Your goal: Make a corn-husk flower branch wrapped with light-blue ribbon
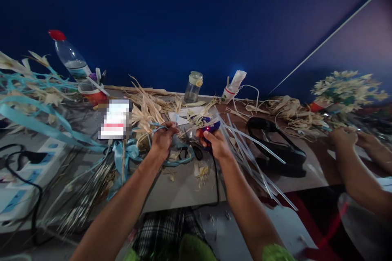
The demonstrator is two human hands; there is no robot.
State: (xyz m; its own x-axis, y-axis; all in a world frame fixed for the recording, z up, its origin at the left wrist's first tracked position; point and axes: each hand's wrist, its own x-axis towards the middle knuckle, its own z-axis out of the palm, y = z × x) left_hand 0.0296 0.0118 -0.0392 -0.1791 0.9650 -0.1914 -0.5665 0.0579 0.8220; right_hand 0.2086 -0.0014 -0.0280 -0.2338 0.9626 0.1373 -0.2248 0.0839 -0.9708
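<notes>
My right hand [216,142] is wrapped round a dark blue glue gun [214,124] with a lit red light; a black cord runs down from it. My left hand [164,135] is closed, thumb against fingers, on a thin pale strip with light blue on it [177,118]; its exact kind is hard to make out. Dried corn husks [150,110] are piled just beyond my left hand. Between my hands a light blue ribbon [180,162] curls on the table. Pale scraps [201,171] lie nearer to me.
On the left are a phone [115,119], a power strip [36,171], metal wires [88,200] and a bottle [73,59]. A jar [192,89] stands behind. To the right lie clear glue sticks [260,140] and a black headset [275,147]; another person's hands [344,136] work beyond.
</notes>
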